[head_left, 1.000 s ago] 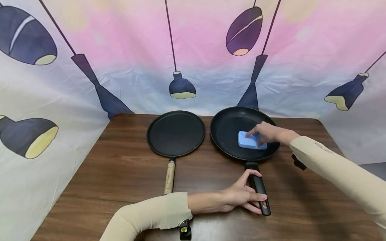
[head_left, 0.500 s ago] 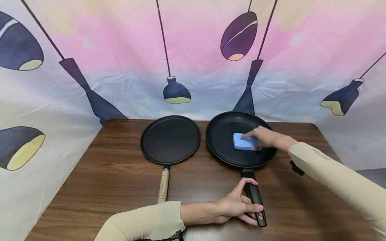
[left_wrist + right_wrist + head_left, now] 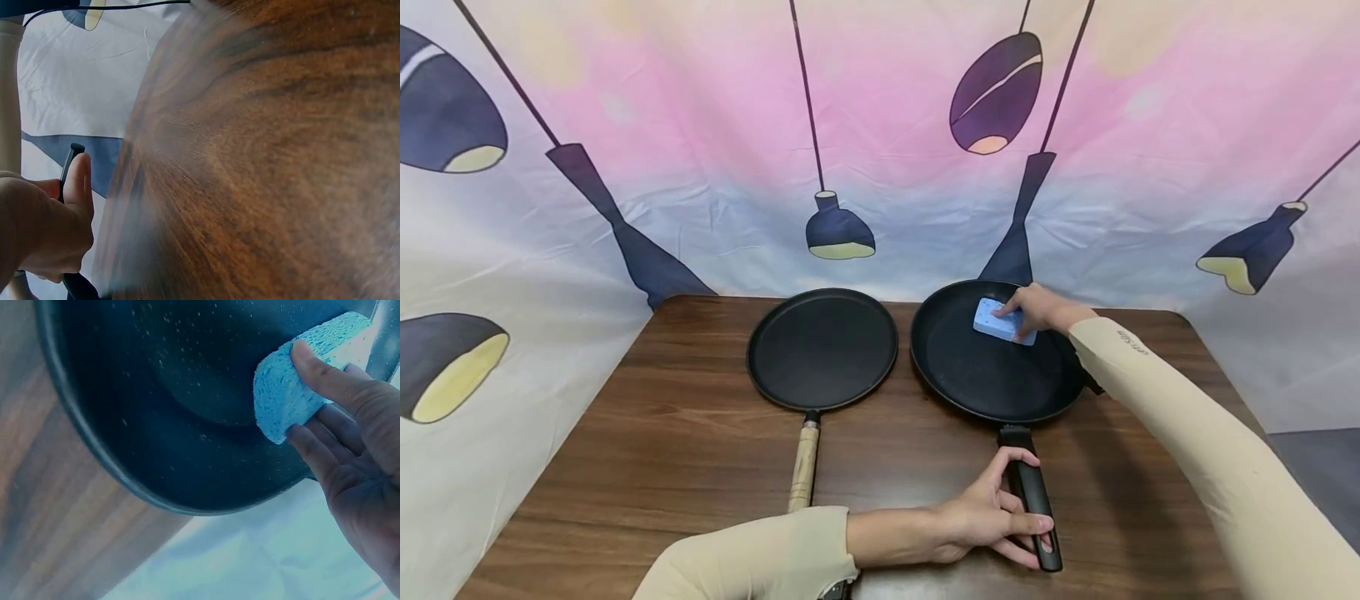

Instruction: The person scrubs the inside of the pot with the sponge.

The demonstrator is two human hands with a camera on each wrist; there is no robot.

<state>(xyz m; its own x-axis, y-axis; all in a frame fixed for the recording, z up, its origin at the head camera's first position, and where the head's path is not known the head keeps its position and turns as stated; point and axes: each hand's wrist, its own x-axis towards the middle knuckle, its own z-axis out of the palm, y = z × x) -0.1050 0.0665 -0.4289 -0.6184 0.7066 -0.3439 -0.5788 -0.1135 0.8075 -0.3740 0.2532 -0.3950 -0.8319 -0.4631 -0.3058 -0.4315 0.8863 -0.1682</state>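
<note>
At the right of the head view, a deep black frying pan [image 3: 992, 383] lies on the table with its black handle [image 3: 1032, 492] toward the person. My left hand [image 3: 981, 517] grips that handle, thumb near its end. Inside the pan, at the far side, my right hand [image 3: 1041, 310] pinches a blue sponge [image 3: 991, 320] against the inner surface. The right wrist view shows the sponge [image 3: 281, 394] between thumb and fingers, close to the pan wall. In the left wrist view, my left hand [image 3: 50, 219] is curled round the handle; the pan's bowl is out of sight there.
A flat black griddle pan [image 3: 822, 350] with a wooden handle [image 3: 805, 467] lies to the left, and my left sleeve covers the handle's end. Both pans sit on a brown wooden table [image 3: 647, 433]. Behind the table hangs a cloth backdrop [image 3: 715, 150] printed with lamps.
My right hand has moved the sponge from the pan's right middle toward its far side. My left hand keeps its grip on the handle. The head view has shifted slightly.
</note>
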